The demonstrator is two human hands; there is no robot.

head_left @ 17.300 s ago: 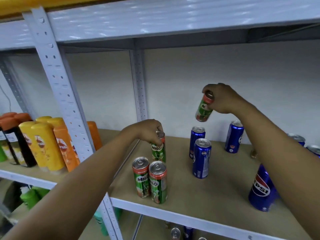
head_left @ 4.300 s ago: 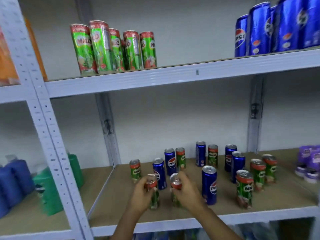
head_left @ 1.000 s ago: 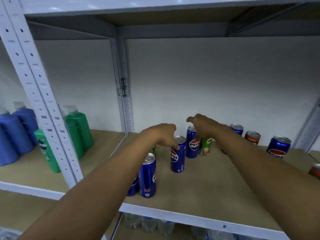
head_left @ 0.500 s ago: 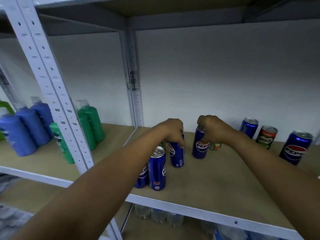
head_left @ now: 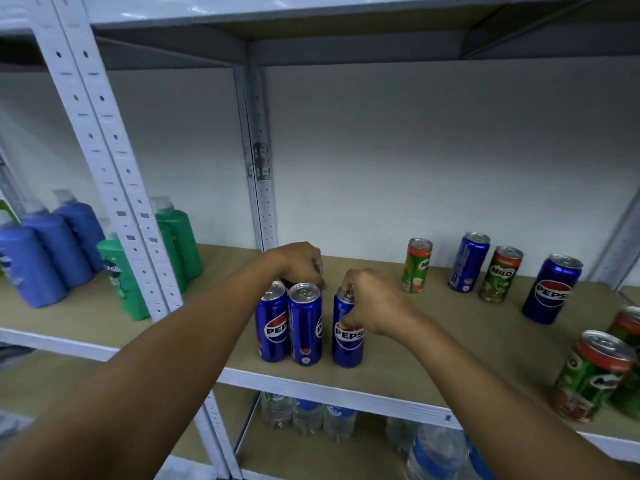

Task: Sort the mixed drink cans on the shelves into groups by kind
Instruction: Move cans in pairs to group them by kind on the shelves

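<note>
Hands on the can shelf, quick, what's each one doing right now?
Left hand: fingers curled behind the front blue Pepsi cans; whether it grips anything cannot be told.
Right hand: closed on the top of a tall blue Pepsi can.

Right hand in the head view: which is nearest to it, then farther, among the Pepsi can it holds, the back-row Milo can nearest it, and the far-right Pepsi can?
1. Held Pepsi can, in the right hand.
2. Back-row Milo can, just right.
3. Far-right Pepsi can, farthest right.

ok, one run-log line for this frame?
step: grouping Pepsi cans | right hand: grips top of blue can, front edge | left hand: behind two blue cans, grip unclear | Milo cans: unsorted
</note>
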